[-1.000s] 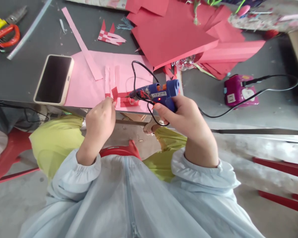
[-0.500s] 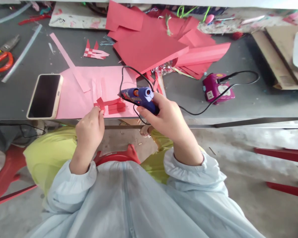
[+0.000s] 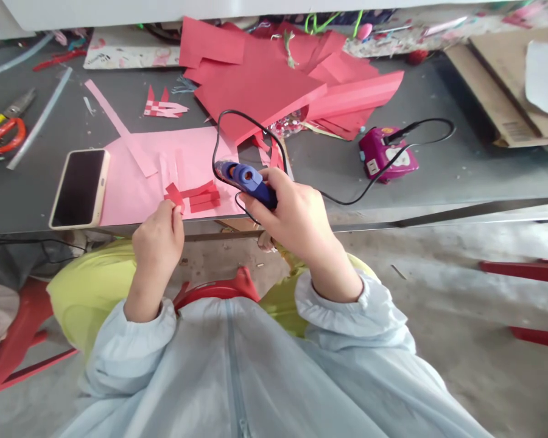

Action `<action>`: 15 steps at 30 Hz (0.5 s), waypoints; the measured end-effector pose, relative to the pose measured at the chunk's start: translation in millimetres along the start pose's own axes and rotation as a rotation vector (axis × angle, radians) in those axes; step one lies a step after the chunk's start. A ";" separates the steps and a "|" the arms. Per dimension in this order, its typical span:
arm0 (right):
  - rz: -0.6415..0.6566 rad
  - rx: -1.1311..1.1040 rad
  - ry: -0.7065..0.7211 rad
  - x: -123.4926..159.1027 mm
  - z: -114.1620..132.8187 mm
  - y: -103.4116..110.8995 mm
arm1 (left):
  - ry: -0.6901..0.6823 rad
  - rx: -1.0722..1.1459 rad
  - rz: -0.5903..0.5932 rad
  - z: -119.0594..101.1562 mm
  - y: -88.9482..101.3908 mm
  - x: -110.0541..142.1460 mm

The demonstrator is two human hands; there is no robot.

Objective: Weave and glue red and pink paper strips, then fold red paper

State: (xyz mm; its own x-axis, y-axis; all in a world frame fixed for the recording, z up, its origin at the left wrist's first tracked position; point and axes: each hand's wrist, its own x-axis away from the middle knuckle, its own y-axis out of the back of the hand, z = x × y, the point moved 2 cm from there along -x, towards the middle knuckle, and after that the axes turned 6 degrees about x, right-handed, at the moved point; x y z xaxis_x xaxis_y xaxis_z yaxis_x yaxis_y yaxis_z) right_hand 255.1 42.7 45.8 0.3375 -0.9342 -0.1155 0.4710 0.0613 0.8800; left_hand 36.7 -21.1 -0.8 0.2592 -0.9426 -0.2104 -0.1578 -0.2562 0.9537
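Between thumb and fingers, my left hand [image 3: 159, 240] pinches a small red paper strip [image 3: 174, 194] at the table's front edge. My right hand [image 3: 292, 213] is wrapped round the handle of a blue glue gun [image 3: 249, 179], its nozzle end pointing left and away from me. Below and left of the gun, several short red paper strips [image 3: 204, 197] lie on a pink paper sheet [image 3: 128, 201]. Pale pink strips [image 3: 170, 167] lie just behind them. A small woven red-and-pink paper piece [image 3: 164, 108] rests farther back.
A phone [image 3: 80, 188] lies left of the sheet, with scissors [image 3: 4, 128] beyond. Red sheets [image 3: 256, 91] are piled at the back. The gun's black cord runs to a purple power socket [image 3: 386, 155] on the right. Cardboard [image 3: 506, 91] lies at the far right.
The view has turned slightly, so the tabletop things sit differently in the picture. The glue gun has tilted, its nozzle pointing farther away from me. My left hand keeps its pinch.
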 end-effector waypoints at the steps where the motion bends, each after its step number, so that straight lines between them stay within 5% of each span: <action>1: -0.008 -0.008 -0.005 -0.4 -0.2 0.7 | -0.003 -0.001 -0.002 0.0 -0.2 -0.2; 8: -0.037 -0.135 -0.099 -5.5 -7.5 1.8 | -0.008 -0.005 -0.028 0.2 -1.6 -0.6; 15: 0.067 -0.358 -0.118 -6.7 -12.1 -1.4 | -0.030 -0.003 -0.043 -1.2 0.7 -0.1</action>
State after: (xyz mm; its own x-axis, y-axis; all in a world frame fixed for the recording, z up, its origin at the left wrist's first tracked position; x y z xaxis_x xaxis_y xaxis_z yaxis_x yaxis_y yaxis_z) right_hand 262.0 53.2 39.8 0.2913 -0.9566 0.0092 0.7128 0.2234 0.6648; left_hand 37.7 -21.0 0.1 0.2369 -0.9367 -0.2578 -0.1438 -0.2962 0.9442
